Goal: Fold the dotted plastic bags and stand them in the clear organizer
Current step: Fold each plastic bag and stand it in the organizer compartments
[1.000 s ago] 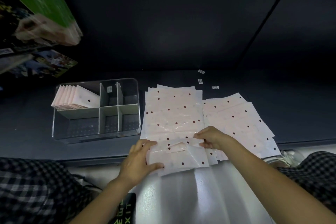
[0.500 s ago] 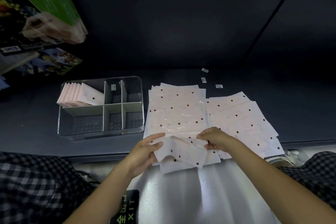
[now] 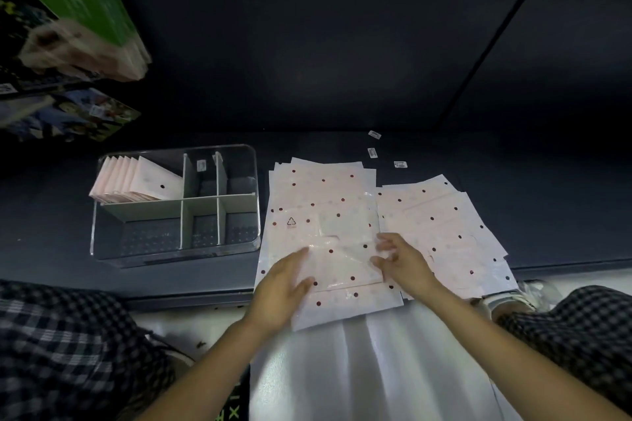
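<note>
- On the dark counter point(image 3: 513, 215), two spreads of flat dotted plastic bags lie side by side: a left stack point(image 3: 318, 195) and a fanned right stack point(image 3: 441, 215), their edges touching.
- Left of the stacks, just beside them, stands the clear organizer point(image 3: 102, 243), split by grey dividers point(image 3: 201, 205) into compartments.
- Folded dotted bags point(image 3: 136, 183) stand in a row in the far-left compartment, leaning to the left.
- A partly folded dotted bag point(image 3: 342, 260) lies on the near end of the left stack.
- Left hand point(image 3: 280, 287): fingers straight, pressing flat on the bag's left edge; grip wide, holding nothing.
- Right hand point(image 3: 403, 261): fingers spread and loosely bent at the bag's right edge; image blurred, grip cannot be determined.
- Three small white labels point(image 3: 372, 152) lie on the counter beyond the stacks.
</note>
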`<action>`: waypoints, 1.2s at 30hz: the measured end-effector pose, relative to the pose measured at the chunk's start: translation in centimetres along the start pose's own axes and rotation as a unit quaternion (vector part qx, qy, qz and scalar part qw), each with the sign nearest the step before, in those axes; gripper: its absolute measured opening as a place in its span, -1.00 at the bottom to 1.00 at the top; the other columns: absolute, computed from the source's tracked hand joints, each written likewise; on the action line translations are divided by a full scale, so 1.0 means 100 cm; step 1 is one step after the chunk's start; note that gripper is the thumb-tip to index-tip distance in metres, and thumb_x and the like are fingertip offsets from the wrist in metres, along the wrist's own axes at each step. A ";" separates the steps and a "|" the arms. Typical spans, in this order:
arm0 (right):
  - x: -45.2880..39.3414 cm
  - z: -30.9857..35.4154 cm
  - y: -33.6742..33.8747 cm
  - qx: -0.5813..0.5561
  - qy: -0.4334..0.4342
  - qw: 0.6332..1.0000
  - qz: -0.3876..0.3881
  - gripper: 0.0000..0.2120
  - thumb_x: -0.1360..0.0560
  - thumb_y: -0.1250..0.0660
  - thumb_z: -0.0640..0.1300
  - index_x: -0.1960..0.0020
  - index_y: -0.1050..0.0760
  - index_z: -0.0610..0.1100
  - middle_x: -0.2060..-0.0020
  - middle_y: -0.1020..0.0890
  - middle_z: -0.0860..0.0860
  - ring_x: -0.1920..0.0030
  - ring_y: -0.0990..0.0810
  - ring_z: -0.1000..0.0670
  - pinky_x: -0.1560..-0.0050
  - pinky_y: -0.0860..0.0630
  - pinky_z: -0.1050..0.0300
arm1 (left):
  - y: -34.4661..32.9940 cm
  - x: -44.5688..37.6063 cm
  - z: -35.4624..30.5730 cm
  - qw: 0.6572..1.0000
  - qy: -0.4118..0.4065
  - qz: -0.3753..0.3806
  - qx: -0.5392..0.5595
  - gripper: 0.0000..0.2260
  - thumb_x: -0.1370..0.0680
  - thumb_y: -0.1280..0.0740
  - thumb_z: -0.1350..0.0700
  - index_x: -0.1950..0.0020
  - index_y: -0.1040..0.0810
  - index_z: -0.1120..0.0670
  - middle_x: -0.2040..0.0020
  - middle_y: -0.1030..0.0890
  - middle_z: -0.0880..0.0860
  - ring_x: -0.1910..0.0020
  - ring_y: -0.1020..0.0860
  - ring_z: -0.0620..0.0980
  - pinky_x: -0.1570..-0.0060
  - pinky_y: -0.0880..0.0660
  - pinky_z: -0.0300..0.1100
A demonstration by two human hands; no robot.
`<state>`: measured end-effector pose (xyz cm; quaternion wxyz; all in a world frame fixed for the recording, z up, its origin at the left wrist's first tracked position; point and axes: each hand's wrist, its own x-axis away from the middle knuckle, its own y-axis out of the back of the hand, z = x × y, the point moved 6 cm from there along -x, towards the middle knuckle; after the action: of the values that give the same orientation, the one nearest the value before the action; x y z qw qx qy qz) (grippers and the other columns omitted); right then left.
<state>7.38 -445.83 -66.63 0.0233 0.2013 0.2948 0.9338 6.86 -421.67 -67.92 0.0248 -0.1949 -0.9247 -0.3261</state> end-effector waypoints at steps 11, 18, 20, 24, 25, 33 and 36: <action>0.050 0.021 -0.066 0.426 0.408 0.808 -0.019 -0.61 -0.37 -0.50 0.02 -0.18 -0.60 0.02 -0.21 -0.58 0.08 -0.22 -0.56 0.05 -0.15 -0.54 0.13 | -0.036 0.024 0.009 0.900 -0.164 0.119 -0.385 -0.43 -0.60 0.05 -0.24 -0.52 0.21 -0.12 -0.51 0.26 -0.08 -0.48 0.30 0.09 -0.37 0.39 -0.05; 0.042 0.002 -0.037 0.343 0.376 0.861 -0.009 -0.65 -0.22 -0.61 -0.19 0.02 -0.68 0.00 -0.08 -0.66 0.07 -0.10 -0.63 0.04 0.07 -0.61 0.24 | -0.014 0.036 0.033 0.915 -0.171 0.132 -0.341 -0.47 -0.62 -0.06 -0.18 -0.51 0.14 -0.23 -0.51 0.24 -0.11 -0.49 0.30 0.03 -0.43 0.37 -0.10; 0.039 0.002 -0.037 0.322 0.352 0.879 -0.009 -0.69 -0.24 -0.60 -0.23 0.05 -0.69 -0.02 -0.07 -0.67 0.07 -0.10 -0.64 0.04 0.04 -0.61 0.22 | -0.009 0.034 0.027 0.929 -0.174 0.121 -0.304 -0.51 -0.61 -0.11 -0.14 -0.52 -0.04 -0.20 -0.53 0.11 -0.13 -0.52 0.19 -0.02 -0.46 0.35 -0.13; 0.026 -0.011 -0.036 0.241 0.253 0.937 0.011 -0.87 -0.43 -0.44 -0.22 0.03 -0.67 -0.14 -0.17 -0.60 0.09 -0.25 -0.47 0.16 -0.20 -0.31 0.47 | 0.004 0.027 0.009 0.950 -0.165 0.037 -0.261 -0.65 -0.52 -0.37 -0.01 -0.30 -0.52 -0.04 -0.38 -0.44 -0.04 -0.39 -0.37 0.04 -0.40 -0.22 0.04; 0.023 -0.013 -0.036 0.233 0.240 0.942 0.012 -0.89 -0.45 -0.42 -0.22 0.04 -0.67 -0.16 -0.19 -0.59 0.10 -0.25 -0.44 0.19 -0.21 -0.24 0.52 | 0.006 0.026 0.006 0.951 -0.166 0.012 -0.260 -0.69 -0.47 -0.43 0.03 -0.21 -0.59 -0.01 -0.29 -0.53 -0.03 -0.29 -0.48 0.04 -0.30 -0.36 0.02; 0.015 0.000 -0.039 0.222 0.168 0.959 0.044 -0.80 -0.45 -0.41 -0.06 -0.04 -0.62 -0.10 -0.12 -0.52 0.09 -0.18 -0.41 0.08 -0.09 -0.31 0.36 | 0.014 0.020 -0.006 0.954 -0.148 -0.028 -0.260 -0.80 -0.22 -0.59 0.25 0.29 -0.63 0.06 0.16 -0.67 -0.07 0.18 -0.64 -0.09 0.42 -0.51 -0.35; 0.017 0.004 -0.040 0.246 0.165 0.953 0.058 -0.64 -0.42 -0.44 0.01 -0.18 -0.55 -0.06 -0.16 -0.48 0.08 -0.21 -0.37 0.07 -0.17 -0.30 0.34 | 0.013 0.017 -0.001 0.961 -0.119 -0.014 -0.248 -0.93 -0.54 -0.30 0.18 0.03 -0.58 0.11 0.03 -0.62 -0.02 0.00 -0.57 -0.02 0.20 -0.47 -0.24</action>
<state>5.71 -442.03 -68.00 -0.1301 0.0609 0.5025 0.8525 5.74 -420.22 -66.79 -0.1388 -0.2194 -0.8136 -0.5202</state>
